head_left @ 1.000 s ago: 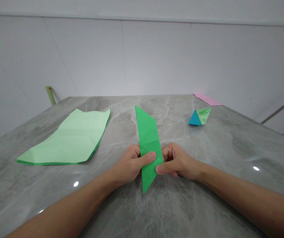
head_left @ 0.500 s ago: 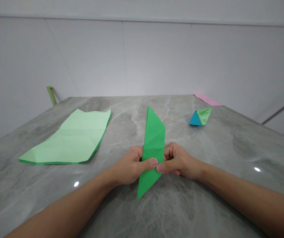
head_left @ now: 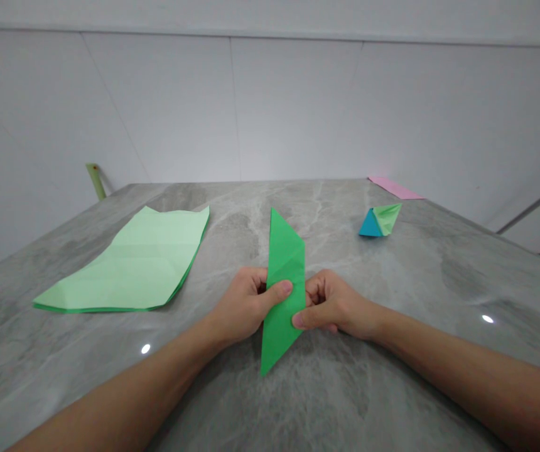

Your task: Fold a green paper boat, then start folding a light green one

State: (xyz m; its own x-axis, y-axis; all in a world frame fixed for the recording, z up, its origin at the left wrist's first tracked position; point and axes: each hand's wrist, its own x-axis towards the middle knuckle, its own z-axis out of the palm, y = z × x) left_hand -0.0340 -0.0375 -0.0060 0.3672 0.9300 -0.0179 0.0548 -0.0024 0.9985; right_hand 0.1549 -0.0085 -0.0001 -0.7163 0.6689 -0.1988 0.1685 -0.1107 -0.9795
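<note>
A dark green folded paper piece (head_left: 283, 276), a long parallelogram with pointed ends, stands nearly upright just above the grey marble table (head_left: 392, 301). My left hand (head_left: 246, 306) pinches its left edge, thumb on the front face. My right hand (head_left: 331, 306) pinches its right edge a little lower, fingers curled behind. Both hands are closed on the paper near its middle. The lower tip points down toward me, the upper tip away.
A stack of light green creased sheets (head_left: 133, 263) lies on the left of the table. A small blue and green folded paper figure (head_left: 378, 221) sits at the far right, with a pink sheet (head_left: 395, 188) behind it. A white wall stands behind the table.
The green piece rocked from leaning left at the top to leaning right, and now stands closer to upright. Both hands kept their grip and shifted only slightly.
</note>
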